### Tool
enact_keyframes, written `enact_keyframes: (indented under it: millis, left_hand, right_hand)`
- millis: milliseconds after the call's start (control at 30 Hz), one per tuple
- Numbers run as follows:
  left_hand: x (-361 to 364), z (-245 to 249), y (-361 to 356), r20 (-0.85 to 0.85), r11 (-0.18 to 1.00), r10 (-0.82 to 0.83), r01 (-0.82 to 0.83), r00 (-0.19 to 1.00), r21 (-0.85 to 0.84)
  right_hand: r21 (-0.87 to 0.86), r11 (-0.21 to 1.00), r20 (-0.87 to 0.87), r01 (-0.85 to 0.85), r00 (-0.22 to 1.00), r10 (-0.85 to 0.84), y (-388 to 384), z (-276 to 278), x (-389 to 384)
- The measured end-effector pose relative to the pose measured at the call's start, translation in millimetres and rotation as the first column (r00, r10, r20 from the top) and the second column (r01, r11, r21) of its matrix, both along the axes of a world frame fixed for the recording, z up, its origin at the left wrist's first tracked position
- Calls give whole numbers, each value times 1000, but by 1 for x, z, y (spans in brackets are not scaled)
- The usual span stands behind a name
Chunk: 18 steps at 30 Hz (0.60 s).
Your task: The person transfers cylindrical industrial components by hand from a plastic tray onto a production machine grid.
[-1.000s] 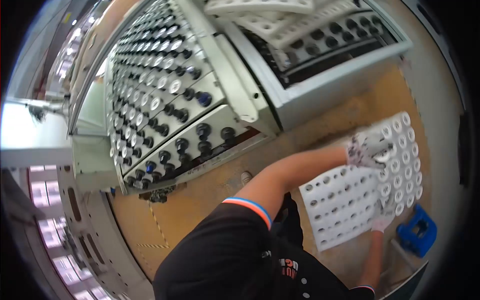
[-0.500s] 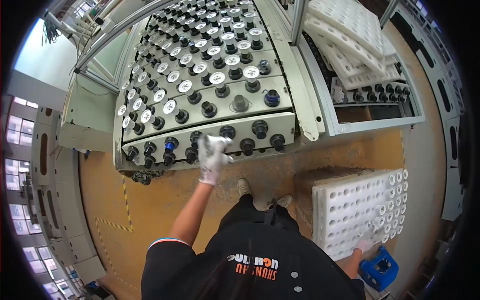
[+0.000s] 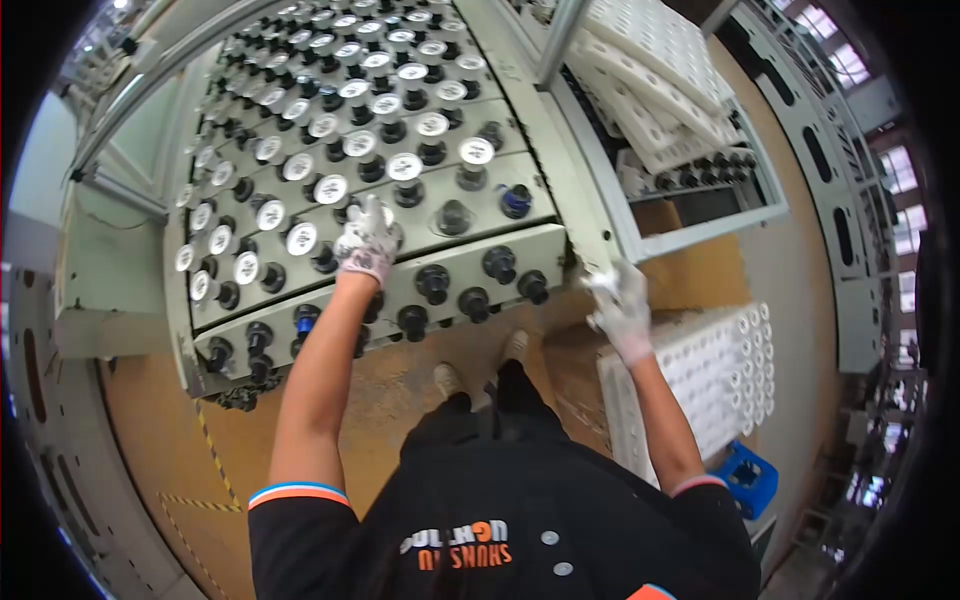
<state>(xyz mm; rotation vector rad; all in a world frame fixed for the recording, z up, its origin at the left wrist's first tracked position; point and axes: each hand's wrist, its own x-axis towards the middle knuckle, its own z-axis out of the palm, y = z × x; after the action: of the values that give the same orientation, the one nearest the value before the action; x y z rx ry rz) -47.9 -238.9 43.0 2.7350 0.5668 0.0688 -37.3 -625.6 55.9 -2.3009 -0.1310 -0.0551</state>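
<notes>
left hand (image 3: 368, 240) amid spools (image 3: 330, 189), perforated tray (image 3: 730, 370) nearby

Floor (image 3: 150, 430): orange-brown, scuffed, across the lower left and centre of the frame. Yellow-black hazard tape (image 3: 208, 445) on it, lower left. Grey wall panels (image 3: 820, 150) with oval slots along the right edge; similar panels at far left, partly cut off. Windows (image 3: 835, 25) bright in the upper right corner, daylight. Blue crate (image 3: 748, 478) on the floor, lower right.
</notes>
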Motion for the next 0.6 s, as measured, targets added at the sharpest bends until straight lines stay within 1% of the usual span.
enact_keyframes:
  millis: [33, 67, 100, 133, 167, 200, 233, 267, 300, 333, 367, 400, 433, 467, 500, 533, 567, 600]
  left_hand:
    - [3, -1, -1, -30, 1000, 11, -11, 999, -19]
    - [9, 1, 1, -50, 999, 26, -27, 998, -25]
    - [10, 6, 1, -87, 998, 17, -22, 996, -64]
    - [10, 1, 3, -90, 998, 30, -35, 996, -57]
    - [13, 1, 4, -105, 998, 25, -31, 994, -61]
    - [13, 0, 5, -127, 997, 25, -34, 992, -69]
    - [10, -1, 6, -67, 995, 10, -17, 998, -103]
    - [6, -3, 6, -12, 990, 2, -4, 1000, -139]
    - [2, 3, 5, -16, 973, 56, -58, 998, -222]
    - [-8, 7, 1, 123, 953, 125, -84, 984, -292]
    - [-21, 9, -2, 259, 956, 202, -133, 944, -262]
    - [-40, 8, -6, 385, 955, 265, -184, 884, -234]
    - [-63, 6, -6, 387, 880, 386, -209, 837, -427]
    - [-82, 4, -13, 469, 731, 558, -138, 685, -668]
    - [-101, 17, -28, 416, 585, 725, -172, 549, -792]
    - [-117, 31, -38, 341, 428, 857, -163, 387, -889]
    - [-134, 17, -35, 412, 492, 851, -222, 324, -842]
    - [-150, -6, -32, 478, 542, 837, -288, 266, -789]
  right_hand:
    - [49, 998, -149, -25, 988, 32, 25, 17, 15]
    - [-117, 979, 142, -169, 972, 185, 33, -3, 40]
    - [-152, 966, 208, -210, 948, 239, 51, -3, 61]
    - [-153, 961, 173, -229, 952, 254, 75, 12, 72]
    - [-177, 941, 240, -288, 915, 326, 92, 9, 90]
    - [-280, 922, 164, -268, 933, 322, 107, 4, 109]
    - [-383, 886, 78, -260, 947, 312, 118, -1, 122]
    - [-458, 844, 67, -278, 936, 345, 124, -4, 130]
    - [-528, 796, 56, -297, 923, 382, 131, -8, 137]
    - [-591, 743, 44, -314, 907, 419, 139, -14, 144]
    - [-594, 740, 93, -316, 886, 454, 140, -27, 148]
    - [-570, 759, 101, -313, 891, 444, 138, -37, 148]
    - [-544, 780, 110, -310, 895, 433, 137, -45, 147]
    - [-518, 797, 126, -310, 894, 429, 136, -50, 148]
    - [-471, 833, 154, -291, 902, 402, 135, -55, 149]
    - [-458, 848, 254, -267, 875, 413, 134, -67, 155]
    - [-437, 859, 279, -267, 867, 412, 134, -75, 158]
    - [-448, 842, 217, -300, 877, 428, 134, -73, 162]
